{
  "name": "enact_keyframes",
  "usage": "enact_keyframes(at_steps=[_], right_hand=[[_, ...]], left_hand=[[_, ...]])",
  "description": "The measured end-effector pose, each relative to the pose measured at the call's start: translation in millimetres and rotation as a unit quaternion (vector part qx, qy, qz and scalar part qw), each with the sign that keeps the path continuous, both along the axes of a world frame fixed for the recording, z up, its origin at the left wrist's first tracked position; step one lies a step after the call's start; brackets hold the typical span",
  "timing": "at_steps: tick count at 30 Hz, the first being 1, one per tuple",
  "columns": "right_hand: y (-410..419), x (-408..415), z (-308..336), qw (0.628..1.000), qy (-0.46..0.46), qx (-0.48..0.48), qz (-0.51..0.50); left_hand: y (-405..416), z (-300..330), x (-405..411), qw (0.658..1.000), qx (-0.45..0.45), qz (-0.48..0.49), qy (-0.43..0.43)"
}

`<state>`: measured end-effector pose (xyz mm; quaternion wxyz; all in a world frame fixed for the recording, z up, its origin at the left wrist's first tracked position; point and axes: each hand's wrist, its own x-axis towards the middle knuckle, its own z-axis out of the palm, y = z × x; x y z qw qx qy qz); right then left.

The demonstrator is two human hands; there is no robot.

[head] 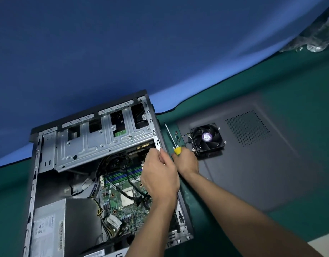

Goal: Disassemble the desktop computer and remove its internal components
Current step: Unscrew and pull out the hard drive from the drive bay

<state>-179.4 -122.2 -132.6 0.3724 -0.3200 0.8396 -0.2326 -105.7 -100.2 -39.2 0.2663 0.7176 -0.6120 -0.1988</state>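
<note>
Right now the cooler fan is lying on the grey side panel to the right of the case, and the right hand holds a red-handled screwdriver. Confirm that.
Not quite: the head view shows the screwdriver in the right hand has a yellow handle, not red. The rest stands: the cooler fan lies on the grey side panel, right of the case.

Dim, cool-toned overall; blue backdrop (pixel 122 43) is darker at far left and brightens toward the right. Soft diffuse light, no hard shadows; faint shading under the hands on the motherboard (pixel 122 197). Mild sheen on the metal drive cage (pixel 96 141) and a pale highlight on the grey side panel (pixel 262 164). Strong wide-angle bending: the table edge curves, corners stretch. Far right plastic wrap (pixel 315 39) is smeared and soft. Centre reasonably sharp, slight compression softness.
</note>
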Motion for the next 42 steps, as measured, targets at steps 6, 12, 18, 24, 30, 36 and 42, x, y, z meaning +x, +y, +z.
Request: enact_keyframes(at_steps=[6, 12, 18, 24, 30, 36, 42], right_hand=[[27.0, -15.5, 30.6, 0.988, -0.132, -0.078, -0.006], [48.7, -37.2, 86.8, 0.973, -0.162, -0.123, 0.111], [54.7, -50.1, 141.6, 0.961, -0.089, -0.101, 0.242], [38.7, -53.1, 195.8, 0.960, -0.164, -0.196, 0.114], [9.0, -27.5, 224.3, 0.956, 0.028, -0.288, 0.048], [-27.7, -20.8, 245.3, 0.925, 0.220, -0.288, 0.117], [-50.7, -20.0, 249.7, 0.917, 0.266, -0.255, 0.152]], left_hand=[[0.6, 0.6, -0.2, 1.000, -0.018, -0.002, 0.011], [5.4, 14.1, 0.6, 0.996, -0.051, -0.077, 0.008], [-1.0, 36.7, 13.4, 0.966, -0.085, -0.214, -0.121], [-33.2, 50.0, 41.3, 0.954, -0.163, -0.221, -0.115], [-56.6, 49.4, 44.2, 0.971, -0.095, -0.215, -0.043], [-76.6, 24.1, 68.2, 0.985, -0.036, -0.160, -0.056], [-83.3, -1.3, 80.4, 0.983, -0.023, -0.182, -0.015]])
